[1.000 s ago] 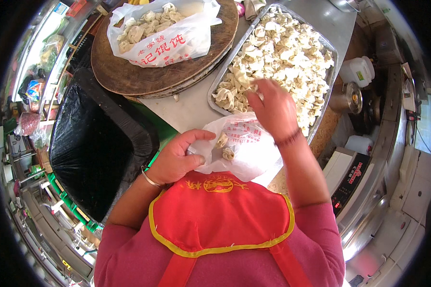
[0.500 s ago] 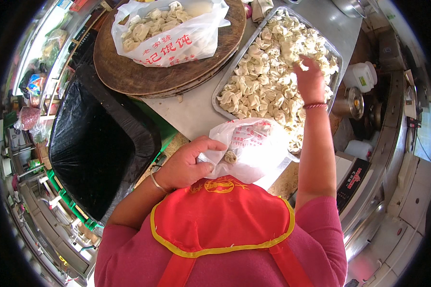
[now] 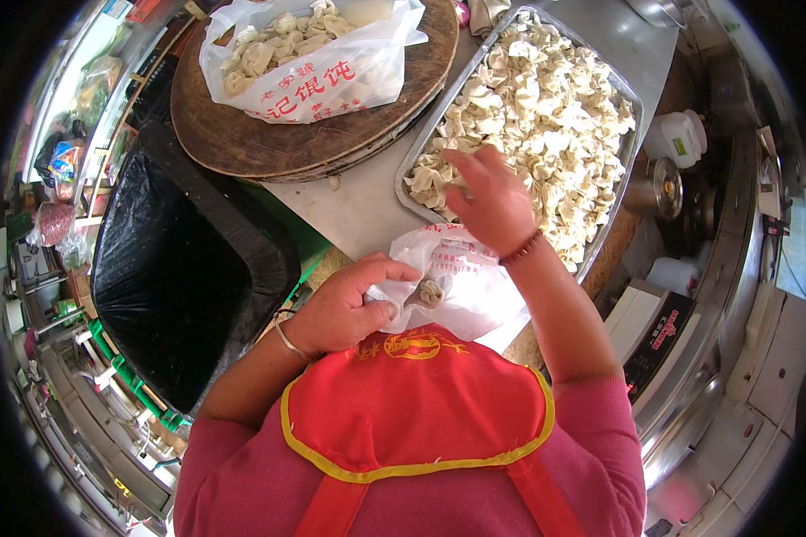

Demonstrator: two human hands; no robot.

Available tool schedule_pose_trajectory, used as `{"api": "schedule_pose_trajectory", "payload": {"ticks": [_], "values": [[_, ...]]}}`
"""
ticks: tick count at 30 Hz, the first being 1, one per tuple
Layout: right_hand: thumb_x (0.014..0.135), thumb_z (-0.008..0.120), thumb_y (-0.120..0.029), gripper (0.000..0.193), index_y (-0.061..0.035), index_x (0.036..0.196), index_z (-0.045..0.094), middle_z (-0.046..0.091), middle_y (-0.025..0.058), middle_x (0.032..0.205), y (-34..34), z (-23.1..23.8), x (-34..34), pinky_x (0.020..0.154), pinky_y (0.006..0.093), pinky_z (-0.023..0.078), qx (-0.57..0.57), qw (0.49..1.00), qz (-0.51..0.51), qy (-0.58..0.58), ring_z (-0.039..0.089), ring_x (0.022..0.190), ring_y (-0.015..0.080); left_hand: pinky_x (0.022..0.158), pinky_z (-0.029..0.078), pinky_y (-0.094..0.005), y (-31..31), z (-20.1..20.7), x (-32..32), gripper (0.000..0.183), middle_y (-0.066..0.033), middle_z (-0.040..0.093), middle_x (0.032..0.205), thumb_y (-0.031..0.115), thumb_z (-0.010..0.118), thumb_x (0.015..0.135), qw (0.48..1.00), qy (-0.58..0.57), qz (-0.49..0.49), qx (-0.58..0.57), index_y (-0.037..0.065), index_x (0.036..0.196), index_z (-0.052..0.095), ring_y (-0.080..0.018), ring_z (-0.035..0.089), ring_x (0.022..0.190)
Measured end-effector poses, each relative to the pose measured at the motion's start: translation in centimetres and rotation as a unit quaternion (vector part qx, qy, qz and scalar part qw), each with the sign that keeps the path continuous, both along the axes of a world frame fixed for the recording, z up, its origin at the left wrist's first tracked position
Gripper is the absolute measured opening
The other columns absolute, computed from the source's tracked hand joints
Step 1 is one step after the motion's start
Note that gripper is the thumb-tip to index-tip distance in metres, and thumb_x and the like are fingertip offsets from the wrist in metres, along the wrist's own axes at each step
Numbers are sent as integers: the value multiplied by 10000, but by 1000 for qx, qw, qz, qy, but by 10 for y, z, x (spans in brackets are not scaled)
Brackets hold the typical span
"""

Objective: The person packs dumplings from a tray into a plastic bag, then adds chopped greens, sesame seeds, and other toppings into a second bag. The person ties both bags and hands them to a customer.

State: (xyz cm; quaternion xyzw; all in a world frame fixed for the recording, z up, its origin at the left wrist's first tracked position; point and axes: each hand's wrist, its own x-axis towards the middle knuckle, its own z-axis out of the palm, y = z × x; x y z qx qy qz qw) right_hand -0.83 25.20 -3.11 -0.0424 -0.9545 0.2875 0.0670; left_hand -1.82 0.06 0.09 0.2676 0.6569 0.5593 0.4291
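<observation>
My left hand [image 3: 347,302] grips the edge of a white plastic bag [image 3: 470,288] with red print, held close against my red apron [image 3: 412,403]. A pale wonton [image 3: 431,293] shows at the bag's mouth; the rest of its contents is hidden. My right hand [image 3: 497,199] is over the near left part of a metal tray [image 3: 638,112], its thumb and fingers apart and nothing visible between them. Many folded wontons [image 3: 555,98] lie heaped in the tray. The right fingertips are just above or touching the wontons; I cannot tell which.
A second printed bag [image 3: 331,89] filled with wontons stands on a round wooden board [image 3: 233,143] at the far left. A black plastic-covered bin [image 3: 179,268] is left of the metal table [image 3: 358,197]. A lidded pot [image 3: 663,190] and a white jug [image 3: 674,139] stand on the right.
My right hand has moved left and nearer to me across the tray, from its right side to its near left part. The left hand still grips the bag in the same place.
</observation>
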Motion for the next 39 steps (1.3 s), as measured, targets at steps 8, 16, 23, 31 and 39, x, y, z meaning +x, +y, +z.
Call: {"api": "schedule_pose_trajectory", "payload": {"ticks": [8,16,23,31,39], "values": [[792,731,-224,336,-65,1062,609,570,140,1043,-14,0,-7,784,382,543,45,993,54,-97,650,908,278,958,430,-325,-5,3,-2,443,-98,560,1129,13,570,786,1000,20,-1,-13,47,1227,591,-224,548,1085],[757,791,-165,397,-55,1090,605,629,120,973,0,43,65,769,361,530,-199,971,70,-113,646,885,272,886,443,-269,-8,16,-3,464,-41,541,1083,-45,548,786,996,-70,50,-13,40,1242,563,-128,538,999],[834,668,-284,298,-96,1064,679,567,137,1252,-11,-4,-21,994,461,433,98,995,-29,-14,515,1187,340,958,423,-286,2,24,4,459,-57,547,1135,-23,540,793,995,-93,-17,31,47,1246,566,-155,532,1071],[782,679,-255,342,-90,1080,648,535,113,1279,-20,-41,-16,1126,536,255,132,989,67,16,429,1272,302,915,426,-282,-2,19,-1,476,-74,534,1089,-22,548,749,999,-30,-16,15,62,1216,589,-183,538,1009],[773,709,-89,313,-80,1076,634,623,84,987,12,-26,-15,766,430,513,-369,918,-144,-11,597,766,288,908,431,-282,-1,14,-5,469,-77,541,1084,-20,536,752,999,-37,-18,6,58,1211,590,-188,546,1002]]}}
